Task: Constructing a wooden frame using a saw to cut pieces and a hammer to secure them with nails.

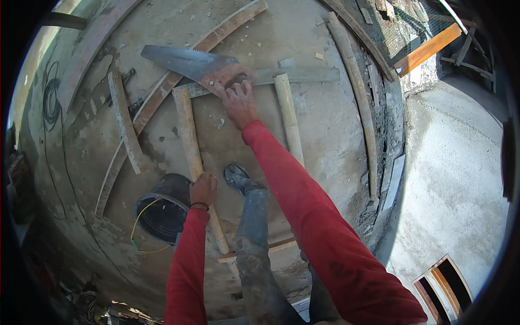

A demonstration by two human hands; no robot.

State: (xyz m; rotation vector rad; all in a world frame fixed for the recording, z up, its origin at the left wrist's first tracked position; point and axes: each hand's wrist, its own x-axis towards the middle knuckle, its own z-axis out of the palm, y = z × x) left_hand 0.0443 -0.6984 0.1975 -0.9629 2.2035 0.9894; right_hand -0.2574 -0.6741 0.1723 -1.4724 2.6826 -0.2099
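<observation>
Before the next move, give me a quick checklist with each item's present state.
1. Right hand on the saw handle: ok.
2. Left hand gripping the left pole: ok.
3. Left hand and boot away from the blade: ok.
4. Teeth turned toward the person: not ok, they face away.
5. Saw lifted off the boards beneath: cannot tell.
6. Bucket apart from the left pole: cannot tell, very close.

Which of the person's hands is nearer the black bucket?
Left: the left hand grips a pole just beside the bucket; the right hand is farther off, on the saw.
</observation>
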